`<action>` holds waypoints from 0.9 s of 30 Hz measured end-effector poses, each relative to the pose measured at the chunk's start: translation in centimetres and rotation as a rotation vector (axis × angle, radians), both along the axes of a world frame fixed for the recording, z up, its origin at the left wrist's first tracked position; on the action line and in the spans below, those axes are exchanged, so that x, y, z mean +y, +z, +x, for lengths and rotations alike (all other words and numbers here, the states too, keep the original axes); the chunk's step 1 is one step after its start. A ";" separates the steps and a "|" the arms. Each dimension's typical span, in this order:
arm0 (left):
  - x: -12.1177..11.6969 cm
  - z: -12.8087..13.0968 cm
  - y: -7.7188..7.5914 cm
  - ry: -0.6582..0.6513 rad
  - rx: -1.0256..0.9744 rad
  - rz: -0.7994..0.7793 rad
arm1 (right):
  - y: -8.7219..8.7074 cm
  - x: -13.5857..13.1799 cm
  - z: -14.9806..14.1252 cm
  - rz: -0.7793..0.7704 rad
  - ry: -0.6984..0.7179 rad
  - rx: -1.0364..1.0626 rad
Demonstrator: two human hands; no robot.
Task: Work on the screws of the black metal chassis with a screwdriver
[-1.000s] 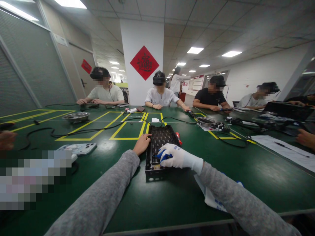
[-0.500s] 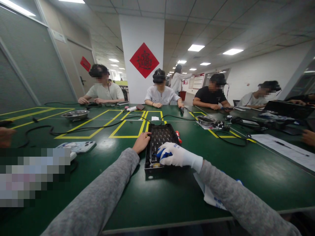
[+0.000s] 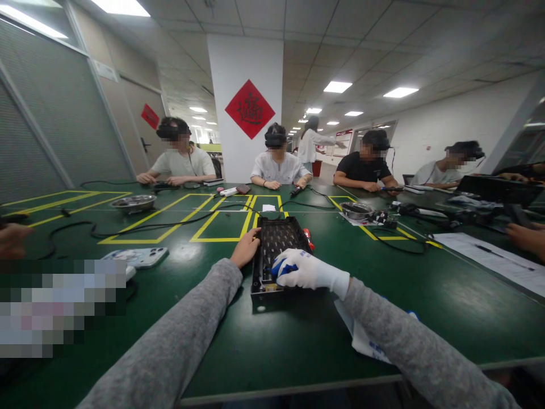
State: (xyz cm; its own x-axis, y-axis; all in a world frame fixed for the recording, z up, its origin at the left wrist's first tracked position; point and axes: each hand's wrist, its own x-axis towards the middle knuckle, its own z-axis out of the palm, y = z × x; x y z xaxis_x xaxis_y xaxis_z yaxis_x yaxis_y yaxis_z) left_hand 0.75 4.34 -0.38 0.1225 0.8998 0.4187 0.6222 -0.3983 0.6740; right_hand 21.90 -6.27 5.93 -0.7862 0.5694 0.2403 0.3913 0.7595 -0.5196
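In front of me on the green table lies a shallow black case [image 3: 279,238] with rows of small metal pieces standing in it. My left hand [image 3: 247,249], bare, grips the case's left side, fingers over the rim. A white glove with blue fingertips covers my right hand [image 3: 300,269], which is over the near right part of the case. Its fingers are curled together and pointing down; what is between them is hidden. Near the case's front edge shows a small yellowish piece [image 3: 270,288]. A red object [image 3: 308,238] lies against the far right side.
Left are a phone [image 3: 145,257], a black cable [image 3: 128,230] and a metal bowl [image 3: 134,203]. Another bowl [image 3: 357,211] stands to the right, with paper sheets [image 3: 489,261] nearer. Beneath my right forearm lies a white glove [image 3: 370,343]. Co-workers sit across the table.
My hands and the case stay almost still while the view shifts slightly. The co-worker opposite has lowered a dark tool to the table. At far right, another person's hand now shows a dark object.
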 end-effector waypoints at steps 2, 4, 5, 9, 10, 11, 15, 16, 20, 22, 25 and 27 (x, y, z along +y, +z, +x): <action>-0.3 0.0 0.1 0.008 -0.018 0.000 | 0.0 0.0 0.0 0.006 -0.023 0.011; -0.5 0.1 0.3 0.032 -0.008 0.003 | 0.0 -0.1 0.0 0.024 -0.035 0.020; -0.6 0.1 0.3 0.040 0.003 0.005 | 0.0 -0.2 -0.1 0.034 -0.036 0.021; -0.7 0.1 0.5 0.037 0.028 -0.004 | 0.2 -0.2 -0.1 0.037 -0.013 0.004; -0.7 0.1 0.6 0.037 0.030 -0.005 | 0.2 -0.2 -0.1 0.030 -0.006 -0.001; -0.7 0.1 0.6 0.041 0.032 -0.002 | 0.2 -0.2 -0.1 0.022 0.000 -0.004; -0.7 0.1 0.5 0.059 0.041 0.015 | -0.1 0.0 0.0 0.007 0.007 -0.003; -0.7 0.1 0.5 0.061 0.044 0.017 | -0.1 0.1 0.0 0.006 0.004 -0.001; -0.8 0.1 0.6 0.059 0.061 0.032 | -0.2 0.1 0.1 0.016 -0.033 0.025; -0.8 0.2 0.6 0.063 0.066 0.027 | -0.2 0.0 0.0 0.012 -0.029 0.022; -0.8 0.2 0.7 0.067 0.071 0.010 | 0.0 0.0 -0.1 -0.008 -0.014 -0.006; -0.8 0.2 0.7 0.065 0.074 0.009 | 0.1 -0.1 -0.1 -0.013 -0.017 -0.016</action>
State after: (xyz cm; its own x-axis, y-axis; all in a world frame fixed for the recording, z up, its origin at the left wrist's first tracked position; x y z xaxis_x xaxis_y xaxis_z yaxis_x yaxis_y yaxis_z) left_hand 0.90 3.54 0.30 0.0945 0.9030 0.4191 0.6949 -0.3613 0.6218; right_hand 21.83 -6.35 5.98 -0.7802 0.5856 0.2200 0.4122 0.7458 -0.5234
